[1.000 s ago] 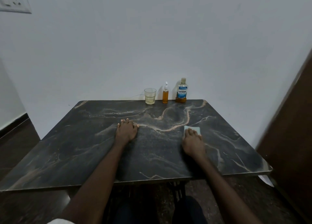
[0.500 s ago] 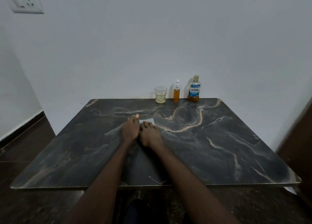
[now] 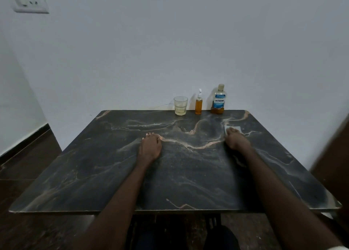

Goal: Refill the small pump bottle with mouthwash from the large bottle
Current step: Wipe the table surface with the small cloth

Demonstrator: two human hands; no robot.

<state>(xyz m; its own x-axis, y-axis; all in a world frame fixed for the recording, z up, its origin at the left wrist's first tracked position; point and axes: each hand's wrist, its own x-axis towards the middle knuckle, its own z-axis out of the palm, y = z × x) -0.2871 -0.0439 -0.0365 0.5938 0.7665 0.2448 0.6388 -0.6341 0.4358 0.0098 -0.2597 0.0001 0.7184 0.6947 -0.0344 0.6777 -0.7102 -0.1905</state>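
Here, my left hand (image 3: 150, 148): flat on the dark table (image 3: 75, 183), fingers straight, holding nothing.
My right hand (image 3: 236, 140): arm stretched out, fingers pressing a pale cloth (image 3: 238, 128).
Small pump bottle (image 3: 198, 104): standing at the far edge, between a glass (image 3: 180, 105) and the large bottle (image 3: 218, 99), well away from my hands.

Both bare forearms reach forward, well apart. The left hand (image 3: 150, 148) lies palm down, fingers straight and close together. The right hand (image 3: 236, 141) sits farther forward, also palm down, its fingers pressing downward at the tips
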